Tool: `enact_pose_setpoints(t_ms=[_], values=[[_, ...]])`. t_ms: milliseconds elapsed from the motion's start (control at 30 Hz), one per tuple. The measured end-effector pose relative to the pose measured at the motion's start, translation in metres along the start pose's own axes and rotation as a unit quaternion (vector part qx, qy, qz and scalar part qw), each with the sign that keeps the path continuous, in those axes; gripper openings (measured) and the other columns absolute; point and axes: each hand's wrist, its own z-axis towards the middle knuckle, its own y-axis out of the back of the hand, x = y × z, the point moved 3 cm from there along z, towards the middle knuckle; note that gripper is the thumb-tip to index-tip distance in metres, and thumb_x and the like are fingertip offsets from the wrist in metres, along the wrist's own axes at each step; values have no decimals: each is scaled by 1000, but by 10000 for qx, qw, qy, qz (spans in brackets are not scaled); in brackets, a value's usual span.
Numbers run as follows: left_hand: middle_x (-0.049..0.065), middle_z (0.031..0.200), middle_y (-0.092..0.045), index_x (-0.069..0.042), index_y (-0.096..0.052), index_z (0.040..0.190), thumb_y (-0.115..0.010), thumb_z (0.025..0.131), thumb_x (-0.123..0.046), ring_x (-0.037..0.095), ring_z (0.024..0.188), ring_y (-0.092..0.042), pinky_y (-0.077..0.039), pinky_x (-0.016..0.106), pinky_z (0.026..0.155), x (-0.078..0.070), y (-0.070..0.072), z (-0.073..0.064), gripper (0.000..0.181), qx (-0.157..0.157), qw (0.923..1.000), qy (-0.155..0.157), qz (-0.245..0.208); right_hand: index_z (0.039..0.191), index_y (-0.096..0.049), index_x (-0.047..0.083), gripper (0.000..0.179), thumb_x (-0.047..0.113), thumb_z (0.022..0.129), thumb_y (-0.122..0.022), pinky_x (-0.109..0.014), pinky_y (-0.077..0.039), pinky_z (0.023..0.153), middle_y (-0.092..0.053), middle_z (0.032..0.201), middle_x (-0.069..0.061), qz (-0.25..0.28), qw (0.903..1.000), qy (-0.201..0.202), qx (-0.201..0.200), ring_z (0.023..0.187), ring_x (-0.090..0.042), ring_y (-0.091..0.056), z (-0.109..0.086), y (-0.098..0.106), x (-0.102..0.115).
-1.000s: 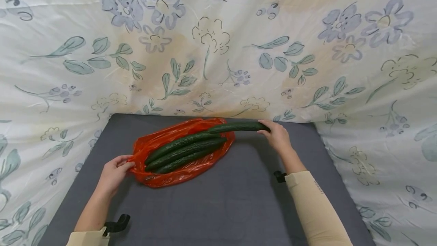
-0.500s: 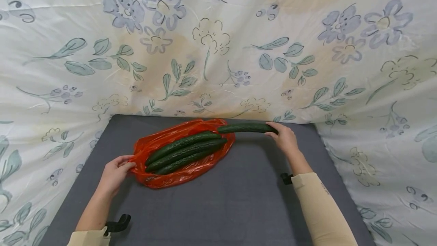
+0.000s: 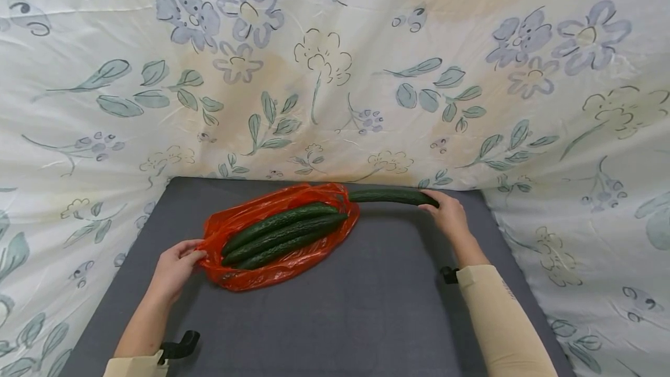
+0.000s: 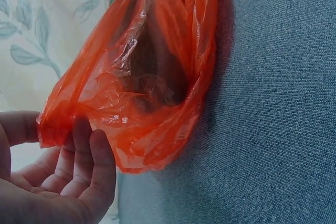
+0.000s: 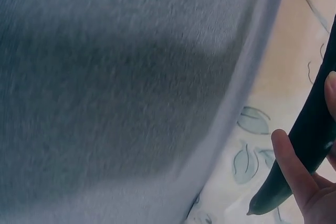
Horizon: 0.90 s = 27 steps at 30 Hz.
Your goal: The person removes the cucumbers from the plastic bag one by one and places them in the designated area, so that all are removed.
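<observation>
Right grip [image 3: 450, 215] round one cucumber [image 3: 389, 195], left grip [image 3: 175, 266] in a pinch on one red bag [image 3: 262, 209], three cucumbers [image 3: 285, 237] inside.

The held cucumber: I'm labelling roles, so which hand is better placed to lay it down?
Likely the right hand, which grips that cucumber near one end; the left hand pinches the bag.

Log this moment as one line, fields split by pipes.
left hand: pinches red bag | right hand: grips one cucumber near its end | red bag: on grey table, three cucumbers visible inside
</observation>
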Motion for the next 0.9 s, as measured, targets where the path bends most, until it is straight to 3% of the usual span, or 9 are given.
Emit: enact_pose_setpoints(t_ms=[233,600,900], values=[[12,111,-72,7,-48,142,-53,105,-21,5,83,-66,-59,27,81,0,0,1,46,25,10000,33,-7,147,-54,19,55,32,96,-68,-68,-38,102,-53,146,-22,17,9999,-37,-123,127,-48,-52,-2,7,-19],[13,113,-71,7,-48,142,-53,105,-21,3,83,-65,-59,26,81,3,-1,0,46,-4,9999,142,41,148,-52,18,55,31,97,-67,-69,-38,100,-50,148,-25,-141,9994,-304,50,126,-51,-50,-3,13,-43],[12,111,-72,7,-49,141,-53,105,-20,2,83,-65,-59,26,81,3,-3,0,45,-26,10000,34,61,148,-53,18,56,32,96,-69,-68,-39,99,-50,147,-26,-219,9993,-291,49,126,-52,-49,0,17,-54]])
